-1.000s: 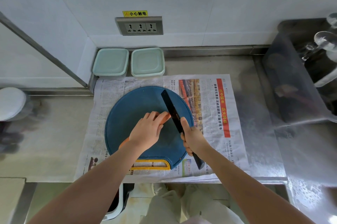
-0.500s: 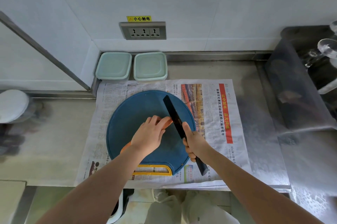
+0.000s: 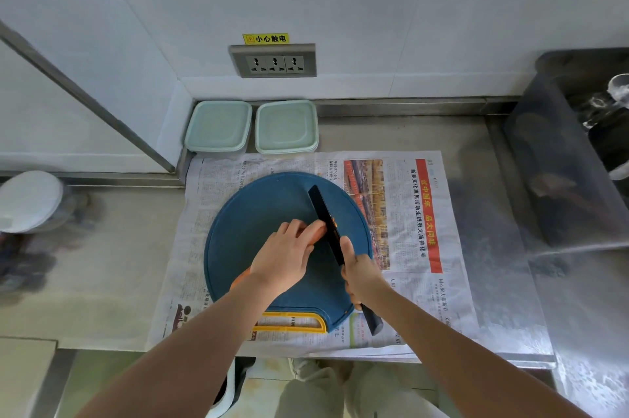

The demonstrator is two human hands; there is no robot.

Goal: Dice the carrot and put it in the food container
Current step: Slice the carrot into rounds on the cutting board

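The carrot (image 3: 240, 278) is lying on the blue cutting board (image 3: 258, 209), pointing from near-left to far-right. The left hand (image 3: 286, 254) is curling over it, holding it down. The right hand (image 3: 360, 276) is gripping the knife (image 3: 322, 210), whose blade is crossing the carrot's far end.

knife (image 3: 323, 216) now cut into carrot (image 3: 241, 278); orange sliver (image 3: 334, 222) newly showing right of blade.

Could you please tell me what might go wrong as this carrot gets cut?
The knife sits right beside the fingertips of the left hand holding the carrot, so a slip could nick them. The cutting board lies on newspaper and might slide under pressure from the right hand.
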